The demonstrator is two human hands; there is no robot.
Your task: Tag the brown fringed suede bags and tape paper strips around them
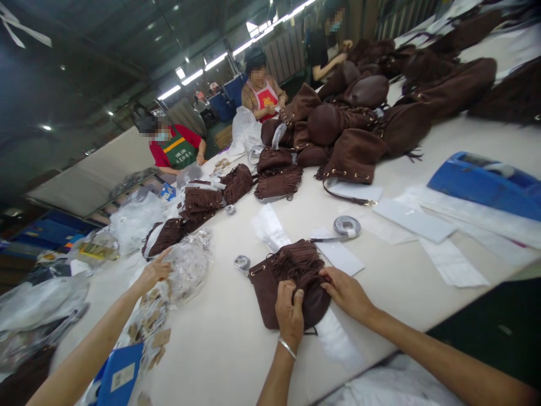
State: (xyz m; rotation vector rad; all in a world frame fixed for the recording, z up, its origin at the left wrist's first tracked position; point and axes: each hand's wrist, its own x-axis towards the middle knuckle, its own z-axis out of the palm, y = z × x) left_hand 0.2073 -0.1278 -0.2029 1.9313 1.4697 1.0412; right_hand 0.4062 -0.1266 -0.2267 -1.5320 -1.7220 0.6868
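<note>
A dark brown fringed handbag [266, 293] lies on the white table in front of me. My left hand [291, 313], with a silver bangle at its wrist, is closed on the bag's lower front, fingers curled into the material. At the bag's right edge my right hand [347, 290] pinches the brown material between thumb and fingers. Part of the bag is hidden behind both hands. Its strap reaches to a wrapped coil [347, 226] just above it, and a small wrapped bundle [242, 263] touches its left corner.
From the left, another person's arm [122, 313] reaches toward clear plastic wrapping [186, 268]. Brown bags [355, 152] are heaped at the back. A blue holder [486, 183], white sheets [416, 220] and a blue box [122, 375] lie around. Several co-workers stand across the table.
</note>
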